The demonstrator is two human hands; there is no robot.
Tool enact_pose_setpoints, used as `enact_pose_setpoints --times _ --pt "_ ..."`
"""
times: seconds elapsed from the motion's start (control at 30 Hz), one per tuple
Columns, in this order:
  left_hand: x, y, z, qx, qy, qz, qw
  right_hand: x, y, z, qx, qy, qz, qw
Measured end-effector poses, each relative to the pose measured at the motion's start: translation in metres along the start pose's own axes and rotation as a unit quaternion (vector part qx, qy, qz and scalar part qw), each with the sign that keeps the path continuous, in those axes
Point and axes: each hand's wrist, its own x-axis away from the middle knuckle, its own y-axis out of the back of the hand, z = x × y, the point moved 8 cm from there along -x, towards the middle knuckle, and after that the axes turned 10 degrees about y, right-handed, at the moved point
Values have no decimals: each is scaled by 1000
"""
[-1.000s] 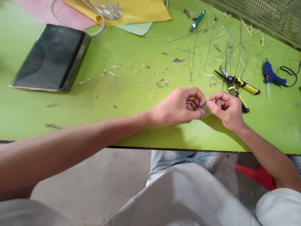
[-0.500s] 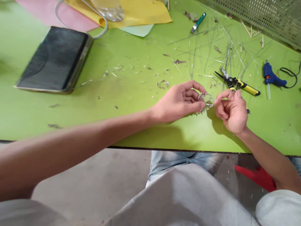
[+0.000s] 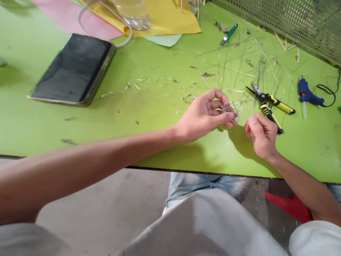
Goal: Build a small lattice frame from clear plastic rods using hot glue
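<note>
Between the thumb and fingers of my left hand [image 3: 204, 115] is a small wire piece [image 3: 230, 108], silvery and open like a little frame. My right hand [image 3: 262, 135] is just to the right of it, apart from it, with the fingers curled in and the thumb pressed on them. Whatever those fingers hold, if anything, is too small to make out. Beyond my right hand lie yellow-and-black pliers [image 3: 270, 106], their jaws open and pointing up-left. Thin straight wires [image 3: 239, 73] lie scattered behind both hands on the green table [image 3: 149, 142].
A blue glue gun [image 3: 309, 93] lies at the right, a green-handled cutter [image 3: 229, 34] at the back. On the left are a black tablet [image 3: 73, 69] and coloured sheets [image 3: 170, 17] under a clear container [image 3: 134, 14]. A perforated metal panel [image 3: 290, 25] borders the back right.
My right hand has moved down, away from the wire piece, and its fingers have closed more. The wire piece has turned in my left hand. The view has shifted slightly.
</note>
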Motion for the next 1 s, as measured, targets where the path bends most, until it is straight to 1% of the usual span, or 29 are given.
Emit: enact_pose_setpoints --times 0.13,0.3,0.5,0.67,0.77,0.87,1.0 --pt "2 -1 -1 5 9 -8 1000 -1 -2 2 18 14 7 1000" --pt "5 -4 1 -21 23 -5 1000 0 -1 -3 -16 1 -34 999" --pt "5 -9 3 -39 30 6 999 -3 -2 0 25 -12 -47 999" --pt "5 -7 2 -38 20 -6 999 -5 -4 1 48 -29 -41 998" --pt "5 -7 2 -33 17 -7 999 -5 -5 1 39 -30 -39 998" --pt "4 -6 2 -29 21 -10 999 -6 -5 2 27 -30 -40 998" --pt "3 -3 4 -38 36 -28 998 -5 -6 0 36 -43 -35 998"
